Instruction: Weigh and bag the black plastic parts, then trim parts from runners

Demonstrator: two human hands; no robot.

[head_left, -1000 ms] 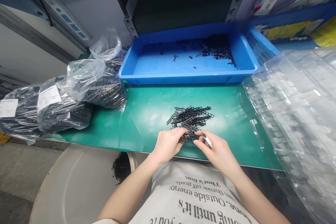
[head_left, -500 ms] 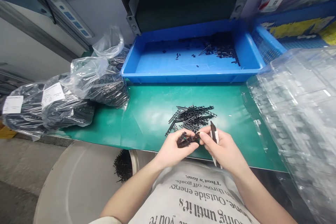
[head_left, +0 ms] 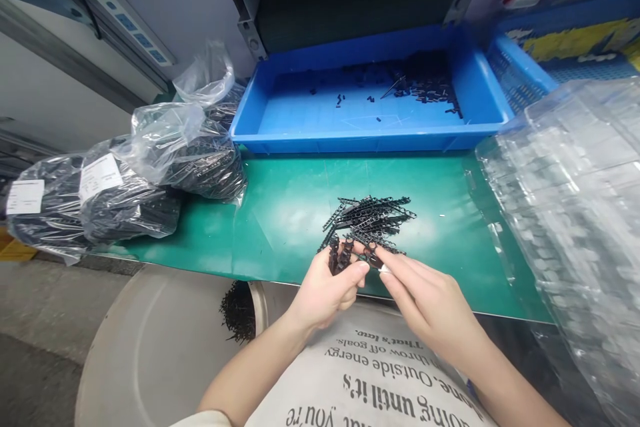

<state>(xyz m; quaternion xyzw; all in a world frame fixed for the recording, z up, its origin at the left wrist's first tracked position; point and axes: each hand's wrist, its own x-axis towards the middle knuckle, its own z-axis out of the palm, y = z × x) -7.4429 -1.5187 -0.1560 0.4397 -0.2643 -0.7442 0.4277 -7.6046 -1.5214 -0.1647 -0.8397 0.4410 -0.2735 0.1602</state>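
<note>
Small black plastic strips [head_left: 341, 257] with ring-like links are bunched in my left hand [head_left: 317, 292], pinched between thumb and fingers. Their near end reaches across to my right hand [head_left: 434, 299], whose fingertips meet it. A slim white-and-black tool [head_left: 385, 269] is in my right hand; only a bit of white shows at the fingertips, and its kind is hidden. Just beyond both hands, a loose pile of black ladder-like strips [head_left: 373, 215] lies on the green table mat [head_left: 290, 213].
A blue tray [head_left: 370, 141] holding small black pieces and a thin pointed tool stands behind the pile. Bags of black parts [head_left: 200, 163] sit left, stacked clear plastic trays [head_left: 575, 213] right. A pale round bin [head_left: 135, 347] is below the table's front edge.
My right hand has turned over, so the tool that pointed up beside its thumb is now mostly hidden under the fingers. The strips in my left hand are tilted more upright.
</note>
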